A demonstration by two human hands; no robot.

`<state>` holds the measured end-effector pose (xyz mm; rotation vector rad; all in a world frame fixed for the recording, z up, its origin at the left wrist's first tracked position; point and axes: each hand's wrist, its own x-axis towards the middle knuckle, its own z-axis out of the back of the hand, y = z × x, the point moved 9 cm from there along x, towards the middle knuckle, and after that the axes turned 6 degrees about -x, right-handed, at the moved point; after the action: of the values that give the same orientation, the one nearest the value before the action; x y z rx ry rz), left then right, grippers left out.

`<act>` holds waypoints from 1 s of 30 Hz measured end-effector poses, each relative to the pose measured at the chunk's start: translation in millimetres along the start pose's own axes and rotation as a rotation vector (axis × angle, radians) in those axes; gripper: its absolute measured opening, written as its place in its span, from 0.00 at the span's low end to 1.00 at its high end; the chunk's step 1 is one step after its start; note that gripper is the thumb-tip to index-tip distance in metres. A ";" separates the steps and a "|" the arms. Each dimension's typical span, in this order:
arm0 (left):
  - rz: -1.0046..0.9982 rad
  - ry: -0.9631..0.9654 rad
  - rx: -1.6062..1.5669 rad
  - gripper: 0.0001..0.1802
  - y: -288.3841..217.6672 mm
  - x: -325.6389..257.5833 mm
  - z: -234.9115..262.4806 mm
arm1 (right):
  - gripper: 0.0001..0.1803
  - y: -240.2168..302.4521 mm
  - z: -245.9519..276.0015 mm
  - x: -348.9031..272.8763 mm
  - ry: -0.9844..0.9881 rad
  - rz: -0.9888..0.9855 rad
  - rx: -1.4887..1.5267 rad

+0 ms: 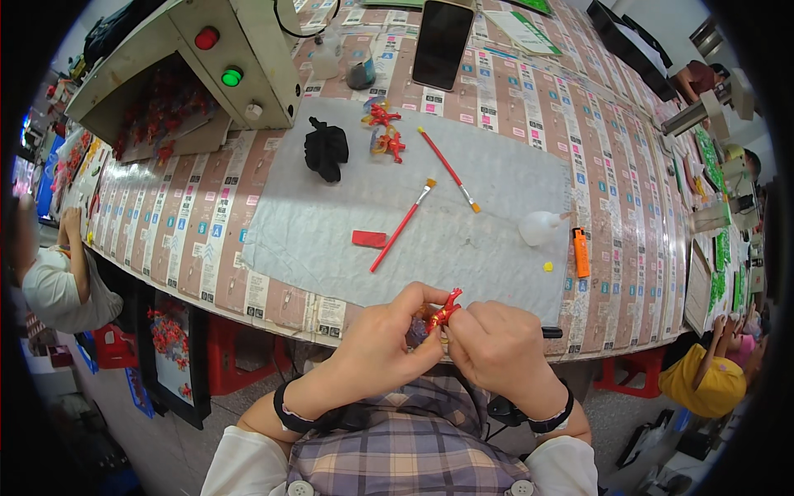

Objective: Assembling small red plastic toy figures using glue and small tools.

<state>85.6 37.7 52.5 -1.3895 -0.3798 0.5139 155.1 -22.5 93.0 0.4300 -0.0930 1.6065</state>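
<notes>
My left hand (pixel 395 343) pinches a small shiny red figurine (pixel 444 312) with a clear purplish part, just in front of the table's near edge. Close against it, my right hand (pixel 502 347) is closed with its fingertips at the figurine; what those fingers hold is hidden. A black rod end (pixel 552 332) sticks out beside the right hand, and I cannot tell whether it is gripped. Two similar red figurines with clear orange and blue parts (pixel 387 147) lie at the back of the grey cloth (pixel 298 240).
Two red-handled brushes (pixel 401 231), a red block (pixel 369 239), a black cloth bundle (pixel 326 149), a white squeeze bottle (pixel 542 227) and an orange lighter (pixel 581 252) lie ahead. Behind are a phone (pixel 443 45) and a metal box (pixel 207 66) with lit buttons. Other people sit at both sides.
</notes>
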 end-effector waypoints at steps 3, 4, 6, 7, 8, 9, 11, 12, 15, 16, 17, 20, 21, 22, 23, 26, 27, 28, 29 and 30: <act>0.002 0.010 0.045 0.21 -0.5 0.4 -1.6 | 0.09 -2.4 -1.4 -2.2 -0.005 -0.026 0.010; 0.000 0.011 0.058 0.21 -0.1 0.4 -1.8 | 0.09 -2.7 -1.4 -2.6 -0.013 -0.033 0.014; -0.012 0.006 0.068 0.21 -1.1 0.1 -1.6 | 0.09 -2.8 -0.9 -2.1 -0.018 -0.038 0.021; -0.023 0.000 0.064 0.21 -2.1 -0.3 -1.3 | 0.09 -2.2 -0.2 -1.5 -0.014 -0.036 0.023; -0.035 -0.005 0.059 0.21 -3.1 -0.4 -0.8 | 0.09 -1.9 0.1 -1.1 -0.010 -0.034 0.025; -0.033 -0.004 0.055 0.21 -3.0 -0.2 -0.7 | 0.09 -1.6 -0.3 -1.2 -0.005 -0.027 0.025; -0.030 -0.004 0.046 0.21 -2.8 0.0 -0.2 | 0.09 -1.2 -1.5 -1.7 0.005 -0.011 0.025; -0.032 -0.001 0.056 0.21 -2.7 -0.3 -0.4 | 0.10 -1.6 -1.5 -1.8 0.000 -0.018 0.027; -0.048 -0.001 0.078 0.20 -3.0 -0.4 -0.8 | 0.10 -2.6 -2.4 -2.7 -0.013 -0.035 0.033; -0.057 -0.007 0.084 0.20 -4.5 -0.3 -0.3 | 0.10 -2.6 -2.8 -2.9 -0.017 -0.040 0.037; -0.065 -0.014 0.089 0.20 -5.7 -0.4 0.3 | 0.10 -2.8 -3.0 -2.9 -0.021 -0.045 0.042; -0.042 0.001 0.053 0.20 -3.0 -0.6 0.0 | 0.10 -0.7 -4.2 -2.9 -0.005 -0.019 0.022; -0.036 0.003 0.052 0.20 -2.4 -0.8 0.0 | 0.10 -0.7 -4.3 -3.1 -0.005 -0.014 0.023; -0.030 0.004 0.049 0.21 -1.5 -1.1 0.2 | 0.10 -0.6 -4.8 -3.2 -0.005 -0.008 0.023; -0.024 0.004 0.047 0.21 -0.6 -1.2 0.2 | 0.10 -0.4 -5.0 -3.2 -0.005 -0.002 0.024; -0.018 0.014 0.046 0.21 0.6 -0.2 -0.8 | 0.10 1.0 -4.3 -4.1 0.005 0.009 -0.006; -0.019 0.011 0.050 0.21 0.1 -0.2 -0.6 | 0.10 0.2 -4.3 -4.0 0.000 0.000 0.007; -0.020 0.010 0.055 0.21 -0.8 -0.4 -0.3 | 0.11 -0.7 -4.5 -4.0 -0.005 -0.008 0.019; -0.022 0.008 0.060 0.20 -1.4 -0.4 -0.2 | 0.11 -1.3 -4.5 -3.9 -0.010 -0.017 0.032; -0.021 0.005 0.061 0.20 -1.5 -0.5 0.0 | 0.11 -1.4 -4.6 -3.9 -0.011 -0.024 0.032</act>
<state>85.4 37.3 54.0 -1.3264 -0.3715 0.5010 155.5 -24.6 87.2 0.4631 -0.0704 1.5837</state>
